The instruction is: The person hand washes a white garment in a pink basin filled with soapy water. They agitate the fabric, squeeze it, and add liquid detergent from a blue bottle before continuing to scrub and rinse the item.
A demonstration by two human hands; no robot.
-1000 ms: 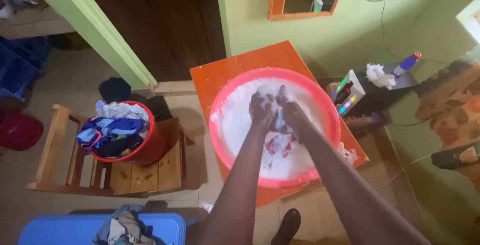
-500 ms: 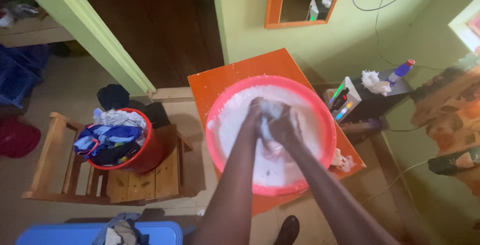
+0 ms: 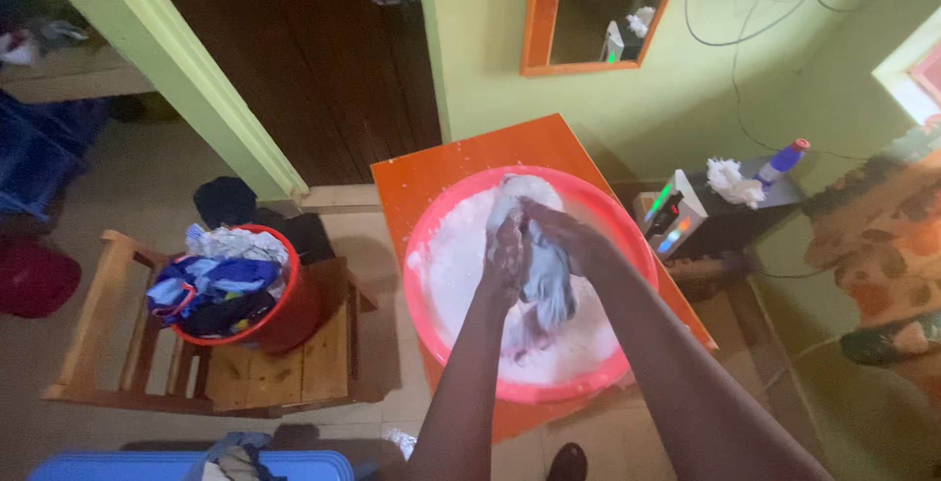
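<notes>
A wet pale-blue and white cloth garment (image 3: 545,275) is gripped between both hands, left hand (image 3: 507,251) and right hand (image 3: 567,236) closed on it, above the round pink plastic basin (image 3: 423,285) of white soapy suds (image 3: 456,265) on the orange tabletop (image 3: 441,162). This looks like mid-scrub; more rubbing seems due. Left of the basin, a red plastic bucket (image 3: 294,309) holds heaped blue and white clothes (image 3: 211,275).

Left hand (image 3: 507,251) and right hand (image 3: 569,238) grip a soapy pale-blue wet cloth (image 3: 545,275) over a round pink plastic basin (image 3: 627,246) of foamy water on an orange table (image 3: 431,172). Red plastic bucket (image 3: 294,309) of clothes sits on a wooden slatted bench (image 3: 284,363) to the left.
</notes>
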